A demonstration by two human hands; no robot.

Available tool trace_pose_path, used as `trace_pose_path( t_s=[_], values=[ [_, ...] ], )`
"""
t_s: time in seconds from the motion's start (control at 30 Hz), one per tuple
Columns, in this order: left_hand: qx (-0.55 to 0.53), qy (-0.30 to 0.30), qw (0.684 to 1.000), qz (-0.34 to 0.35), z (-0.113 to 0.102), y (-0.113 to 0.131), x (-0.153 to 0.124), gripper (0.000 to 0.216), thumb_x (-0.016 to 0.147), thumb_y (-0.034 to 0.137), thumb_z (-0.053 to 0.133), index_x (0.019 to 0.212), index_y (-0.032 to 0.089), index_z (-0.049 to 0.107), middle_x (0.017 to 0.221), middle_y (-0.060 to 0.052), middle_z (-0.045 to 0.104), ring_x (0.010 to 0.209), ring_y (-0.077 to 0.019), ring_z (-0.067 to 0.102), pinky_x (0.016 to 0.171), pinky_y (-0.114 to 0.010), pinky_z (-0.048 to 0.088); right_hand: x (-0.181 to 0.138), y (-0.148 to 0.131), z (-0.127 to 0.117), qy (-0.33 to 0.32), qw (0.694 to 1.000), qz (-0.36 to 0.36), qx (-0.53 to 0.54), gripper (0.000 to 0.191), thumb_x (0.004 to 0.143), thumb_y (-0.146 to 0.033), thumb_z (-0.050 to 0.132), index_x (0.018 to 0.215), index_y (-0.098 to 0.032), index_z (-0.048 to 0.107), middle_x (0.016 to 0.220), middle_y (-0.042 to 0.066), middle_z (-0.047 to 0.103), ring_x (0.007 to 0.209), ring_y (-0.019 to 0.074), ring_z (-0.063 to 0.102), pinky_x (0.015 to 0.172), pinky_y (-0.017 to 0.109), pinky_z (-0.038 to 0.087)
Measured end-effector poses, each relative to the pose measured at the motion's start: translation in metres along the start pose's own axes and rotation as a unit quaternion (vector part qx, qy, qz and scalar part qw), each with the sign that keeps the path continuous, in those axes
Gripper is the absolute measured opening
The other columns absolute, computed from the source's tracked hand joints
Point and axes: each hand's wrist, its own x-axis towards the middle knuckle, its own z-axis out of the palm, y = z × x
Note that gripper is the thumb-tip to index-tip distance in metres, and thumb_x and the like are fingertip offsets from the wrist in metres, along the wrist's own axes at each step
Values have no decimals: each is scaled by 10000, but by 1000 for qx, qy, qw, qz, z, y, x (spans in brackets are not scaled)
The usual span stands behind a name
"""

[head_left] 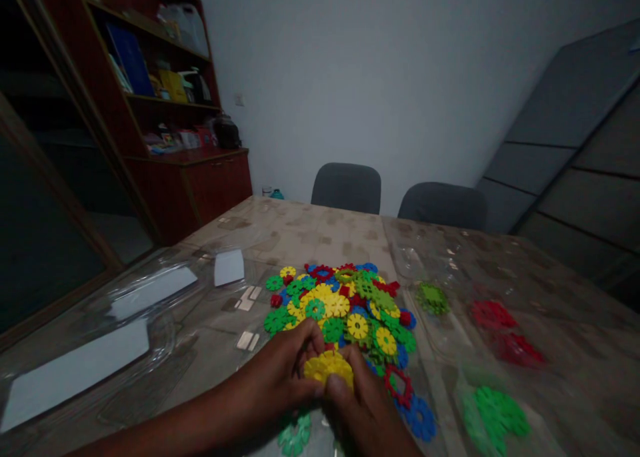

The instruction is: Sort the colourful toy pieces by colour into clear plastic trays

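Observation:
Low in the middle of the head view, my left hand (293, 360) and my right hand (353, 394) meet around a yellow notched plastic disc (327, 367). Fingers and thumbs of both are closed on it; it may be a stack of several discs, but I cannot tell. Just beyond them lies a heap of notched plastic discs (337, 304) in yellow, green, blue and red. Under my wrists is a green disc (295, 436), partly hidden. A red ring piece (399, 385) and a blue disc (421, 418) lie right of my right hand.
Clear trays on the right hold light-green pieces (433, 298), red pieces (493, 314) and green discs (495, 414). White cards (77, 374) with clear packaging lie on the left of the table (305, 234). Two grey chairs (346, 187) stand behind it, and a red-brown cabinet (200, 184) is back left.

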Motion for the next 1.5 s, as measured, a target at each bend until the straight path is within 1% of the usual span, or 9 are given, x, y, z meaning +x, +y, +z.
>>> trace_pose_path(
  t_s=[0.13, 0.3, 0.53, 0.67, 0.77, 0.97, 1.2, 1.37, 1.5],
  values=[
    [11, 20, 1000, 3, 6, 6, 7, 303, 726, 233, 667, 907, 231, 424, 748, 52, 464, 646, -126, 429, 541, -220, 343, 1, 5, 0, 30, 998, -11, -55, 542, 914, -703, 499, 1215, -266, 609, 1194, 100, 691, 1115, 298, 606, 932, 380, 472],
    [-26, 12, 999, 17, -6, 4, 1, 523, 766, 381, 703, 1213, 256, 462, 954, -16, 569, 776, -181, 546, 634, -276, 455, 0, -10, -27, 79, 993, -3, -88, 534, 916, -630, 543, 1287, -252, 609, 1233, 130, 682, 1157, 325, 605, 941, 426, 487],
    [100, 115, 987, 59, -33, -10, 11, 246, 908, 386, 529, 1093, 243, 607, 943, -58, 643, 830, -231, 580, 721, -337, 462, 65, -61, -161, 166, 946, -53, -275, 291, 945, -478, 470, 890, -218, 590, 730, 24, 681, 613, 183, 626, 579, 291, 491],
    [100, 157, 980, 66, -42, -20, 21, 230, 917, 378, 502, 1047, 228, 618, 932, -59, 650, 844, -232, 597, 727, -327, 468, 129, -52, -225, 219, 911, 22, -347, 206, 1002, -282, 473, 901, -159, 604, 743, 37, 671, 626, 165, 638, 616, 293, 514],
    [124, 172, 975, 64, -50, -30, 24, 221, 918, 382, 498, 1023, 236, 627, 954, -57, 661, 849, -231, 598, 721, -315, 469, 163, -40, -244, 221, 890, 68, -392, 197, 1011, -317, 574, 1042, -136, 647, 924, 40, 693, 757, 164, 668, 706, 334, 565],
    [120, 198, 971, 67, -61, -43, 28, 270, 949, 443, 475, 969, 225, 632, 882, -46, 657, 783, -217, 594, 680, -297, 458, 187, -29, -246, 178, 876, 88, -440, 282, 984, -370, 642, 1198, -187, 644, 1191, 69, 670, 978, 209, 677, 836, 405, 585],
    [165, 218, 957, 98, -64, -45, 32, 207, 926, 322, 481, 913, 207, 653, 897, -52, 672, 800, -226, 611, 730, -329, 461, 158, -64, -245, 199, 883, 26, -424, 230, 995, -178, 456, 1005, -133, 682, 836, 71, 730, 666, 164, 668, 670, 294, 518],
    [186, 185, 951, 163, -61, -40, 28, 220, 956, 231, 447, 862, 211, 645, 930, -53, 692, 895, -226, 632, 821, -355, 480, 74, -82, -183, 153, 922, -108, -338, 333, 895, -446, 490, 997, -220, 713, 866, 97, 762, 692, 245, 678, 632, 348, 508],
    [195, 112, 949, 222, -51, -30, 19, 198, 972, 170, 462, 918, 212, 648, 952, -51, 696, 931, -213, 639, 860, -356, 492, 7, -51, -120, 20, 955, -63, -288, 219, 827, -498, 614, 851, -320, 740, 822, 72, 777, 686, 280, 691, 620, 378, 496]
  ],
)
